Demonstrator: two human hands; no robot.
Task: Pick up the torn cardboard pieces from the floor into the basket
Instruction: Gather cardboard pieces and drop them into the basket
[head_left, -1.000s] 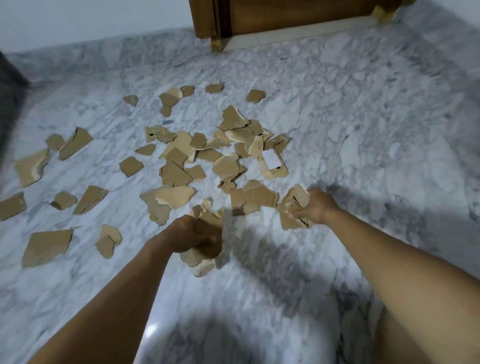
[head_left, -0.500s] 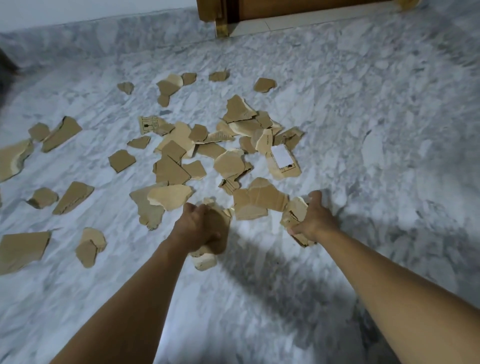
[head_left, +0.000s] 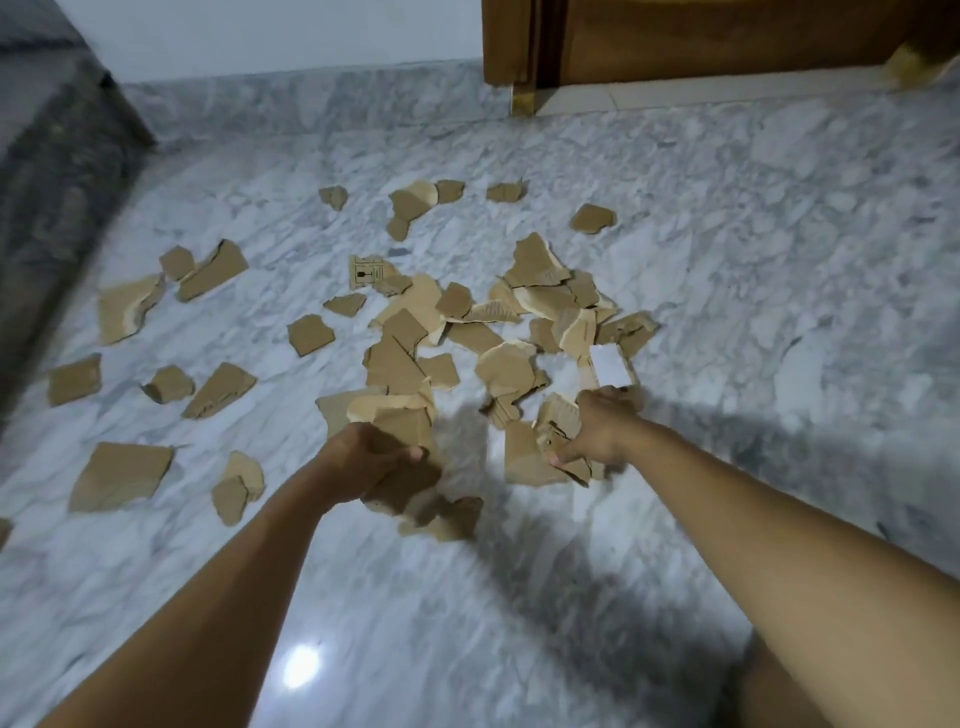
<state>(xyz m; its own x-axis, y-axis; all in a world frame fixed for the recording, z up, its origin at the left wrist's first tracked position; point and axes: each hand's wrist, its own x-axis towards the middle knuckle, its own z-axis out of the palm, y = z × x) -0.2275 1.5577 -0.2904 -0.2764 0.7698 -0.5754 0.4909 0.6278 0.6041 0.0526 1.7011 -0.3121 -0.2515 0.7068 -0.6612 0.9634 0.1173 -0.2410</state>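
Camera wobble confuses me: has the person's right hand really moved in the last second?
Yes. The right hand, gripping torn cardboard pieces, has shifted forward and leftward, reaching the near edge of the unmoved white-labelled piece.

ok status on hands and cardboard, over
Left hand grips cardboard pieces. Right hand grips more. Most scraps lie on floor. Basket not in view.

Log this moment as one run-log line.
left hand: grips cardboard bundle | right hand: grips cardboard pieces | floor: many scattered pieces | basket: not in view
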